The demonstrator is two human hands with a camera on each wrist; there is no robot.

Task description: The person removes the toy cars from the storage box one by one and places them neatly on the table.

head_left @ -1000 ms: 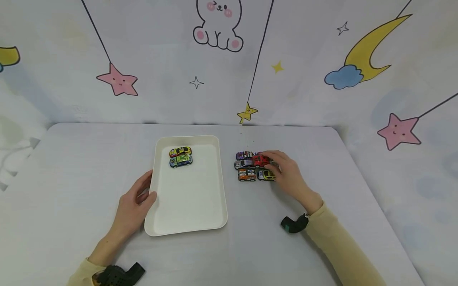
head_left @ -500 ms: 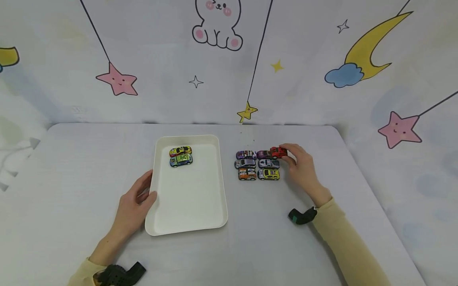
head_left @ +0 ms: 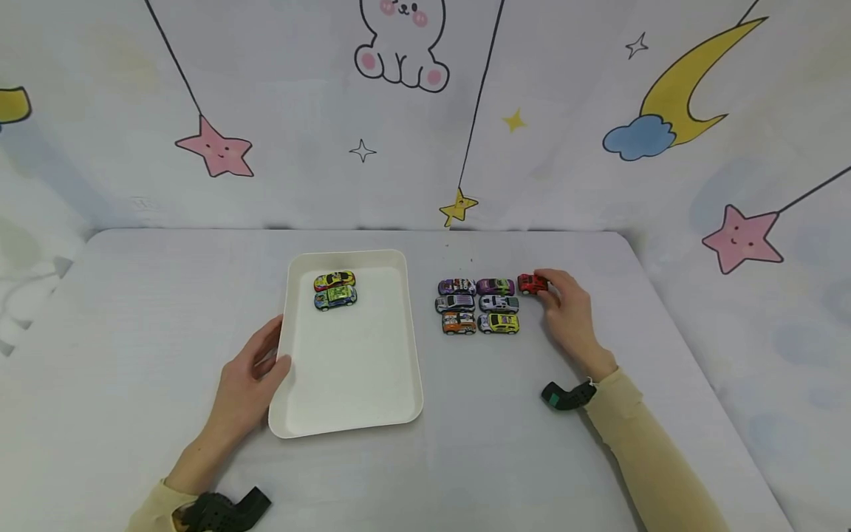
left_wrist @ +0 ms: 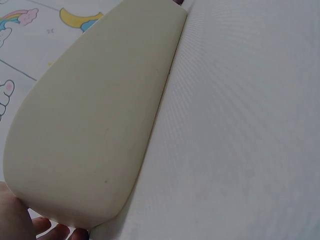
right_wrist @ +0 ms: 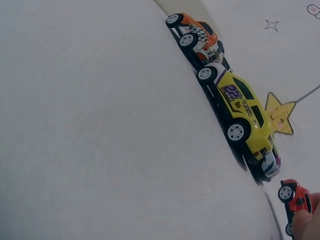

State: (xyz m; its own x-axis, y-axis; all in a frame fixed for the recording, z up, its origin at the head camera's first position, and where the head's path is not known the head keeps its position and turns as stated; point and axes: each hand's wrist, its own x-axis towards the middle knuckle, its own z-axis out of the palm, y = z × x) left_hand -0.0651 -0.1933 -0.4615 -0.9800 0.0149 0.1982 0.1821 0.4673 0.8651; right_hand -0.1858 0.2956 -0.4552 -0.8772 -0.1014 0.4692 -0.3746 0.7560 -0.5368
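My right hand (head_left: 572,321) pinches a red toy car (head_left: 531,284) at the right end of the far row of cars; thumb and car also show in the right wrist view. Left of it stand a purple-and-green car (head_left: 495,287), a purple-and-white car (head_left: 456,287), two silver cars, an orange car (right_wrist: 205,35) and a yellow car (right_wrist: 240,105). My left hand (head_left: 242,384) grips the left side of a white tray (head_left: 346,391), thumb at its rim, fingers against the outer wall. Inside the tray's far left lie a yellow-and-red car (head_left: 335,281) and a green-and-blue car (head_left: 335,297).
A white cloth covers the table (head_left: 479,443). Behind it rises a patterned backdrop (head_left: 299,111) with stars, a moon and a cartoon animal. A dark wrist device (head_left: 568,396) sits at the right sleeve, another device (head_left: 226,510) at the left.
The right hand has carried the red car from above the group back and to the right, beside the purple-and-green car. The left hand and tray have stayed put.
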